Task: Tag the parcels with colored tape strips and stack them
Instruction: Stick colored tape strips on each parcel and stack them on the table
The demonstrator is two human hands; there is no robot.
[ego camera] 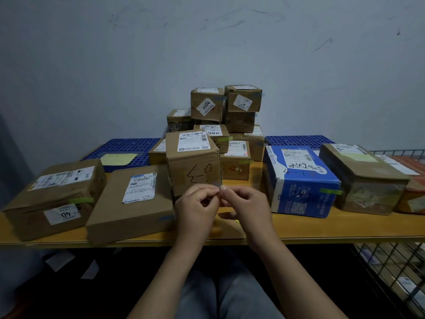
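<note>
Both my hands meet in front of a tall brown parcel [192, 157] at the table's front middle. My left hand [196, 208] and my right hand [246, 207] pinch a small pale tape strip [218, 184] between their fingertips, close to the parcel's lower front face. A flat brown parcel [131, 201] lies to the left, with a blue strip on its front edge. A blue-and-white parcel [301, 180] stands to the right and carries a green strip. Behind, several small brown parcels form a stack [227, 116] against the wall.
A brown parcel [55, 199] with a green strip sits at the far left, and a taped brown parcel [365, 178] at the right. Blue perforated trays [122, 148] lie behind. The yellow table's edge [322, 238] runs across. A wire cage [395, 268] stands at the lower right.
</note>
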